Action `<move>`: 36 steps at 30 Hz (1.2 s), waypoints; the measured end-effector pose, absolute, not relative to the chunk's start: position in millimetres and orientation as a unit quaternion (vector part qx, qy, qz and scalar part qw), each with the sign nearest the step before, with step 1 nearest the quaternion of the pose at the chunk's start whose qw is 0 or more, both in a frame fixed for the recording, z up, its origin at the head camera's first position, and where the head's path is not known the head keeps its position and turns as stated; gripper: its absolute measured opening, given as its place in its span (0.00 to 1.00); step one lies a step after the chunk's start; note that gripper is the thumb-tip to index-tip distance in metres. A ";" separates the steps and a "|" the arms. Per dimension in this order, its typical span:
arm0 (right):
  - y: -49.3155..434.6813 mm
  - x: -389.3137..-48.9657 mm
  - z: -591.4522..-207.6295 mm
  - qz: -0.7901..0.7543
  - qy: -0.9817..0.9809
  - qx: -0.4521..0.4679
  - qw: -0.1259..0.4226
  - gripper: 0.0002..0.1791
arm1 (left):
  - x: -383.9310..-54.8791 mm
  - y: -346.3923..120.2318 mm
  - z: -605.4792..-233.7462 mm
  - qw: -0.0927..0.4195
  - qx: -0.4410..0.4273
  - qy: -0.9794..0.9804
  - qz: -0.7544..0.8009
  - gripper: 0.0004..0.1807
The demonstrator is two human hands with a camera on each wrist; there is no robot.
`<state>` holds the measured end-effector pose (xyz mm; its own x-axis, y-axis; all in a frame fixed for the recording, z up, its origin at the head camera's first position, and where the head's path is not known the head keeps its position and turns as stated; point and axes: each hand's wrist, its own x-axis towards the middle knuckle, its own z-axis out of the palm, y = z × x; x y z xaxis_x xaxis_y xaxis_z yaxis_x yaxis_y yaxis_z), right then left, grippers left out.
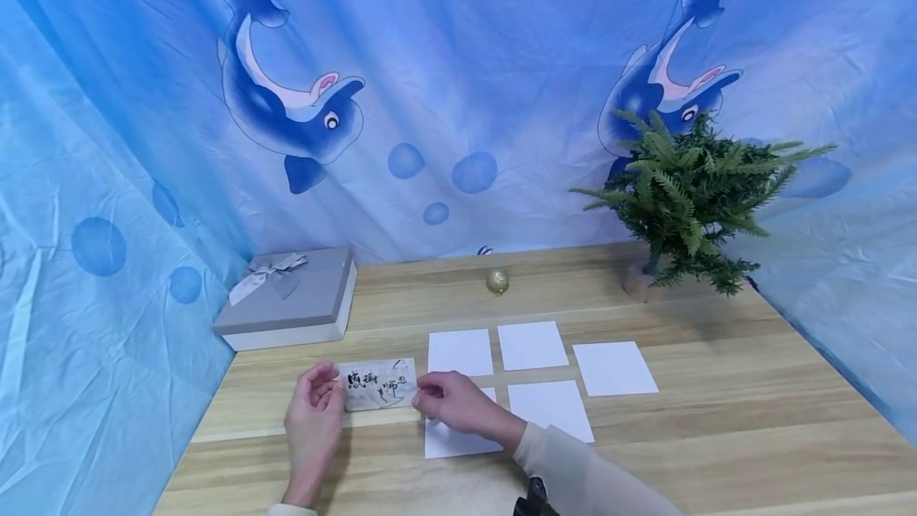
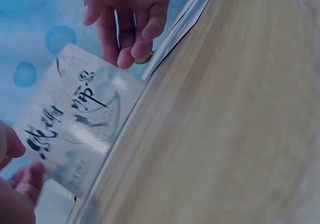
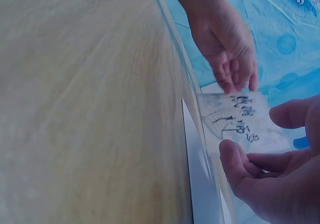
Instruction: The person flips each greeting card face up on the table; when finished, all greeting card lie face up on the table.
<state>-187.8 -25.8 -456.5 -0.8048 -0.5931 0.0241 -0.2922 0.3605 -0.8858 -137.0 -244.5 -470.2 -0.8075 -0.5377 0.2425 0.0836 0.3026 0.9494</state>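
A pale, glossy card with black brush-written characters stands tilted up low over the table, facing the head camera. My left hand holds its left edge between thumb and fingers. At the opposite edge my right hand holds it, with the forearm reaching in from the right. Both wrist views show the card, in the left wrist view and in the right wrist view, spanning between the two hands. Directly under my right hand lies a white square sheet, partly covered by it.
More white square sheets lie to the right, one set apart. A grey-lidded box with a ribbon bow stands at the back left. Behind the sheets sits a gold glitter ball. A small artificial fir tree stands at the back right.
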 end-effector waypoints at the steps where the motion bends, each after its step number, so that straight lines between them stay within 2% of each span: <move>1: -25.8 -187.7 -456.4 -0.498 0.809 -0.272 0.155 0.25 | -136.7 -244.3 -470.5 0.265 0.150 -0.769 -0.563 0.19; 4: -25.9 -187.2 -456.9 -0.507 0.802 -0.267 0.166 0.26 | -135.9 -243.4 -471.1 0.247 0.153 -0.790 -0.540 0.16; 8: -27.5 -185.9 -459.3 -0.504 0.798 -0.277 0.181 0.14 | -133.1 -242.0 -470.3 0.217 0.156 -0.819 -0.508 0.16; 15: -28.6 -185.0 -461.1 -0.514 0.780 -0.287 0.210 0.08 | -127.4 -233.0 -466.6 0.145 0.082 -0.903 -0.395 0.16; 21: -26.8 -194.8 -465.4 -0.531 0.765 -0.270 0.244 0.10 | -122.4 -222.9 -469.8 0.109 0.017 -0.940 -0.324 0.18; 25: -21.9 -201.7 -462.9 -0.529 0.771 -0.261 0.243 0.15 | -120.0 -218.1 -471.8 0.082 -0.009 -0.951 -0.299 0.19; 29: -12.6 -210.6 -452.3 -0.534 0.779 -0.250 0.213 0.30 | -119.9 -216.2 -471.6 0.079 -0.012 -0.954 -0.287 0.16; 36: 12.5 -226.3 -431.9 -0.531 0.796 -0.239 0.169 0.28 | -120.2 -217.0 -471.2 0.071 0.003 -0.957 -0.283 0.15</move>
<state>-226.3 12.5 -431.9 -0.8289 -0.5591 -0.0158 -0.2002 0.3229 -0.9250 -120.2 -217.0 -471.2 -0.9900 -0.0452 0.1334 0.0346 0.8401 0.5413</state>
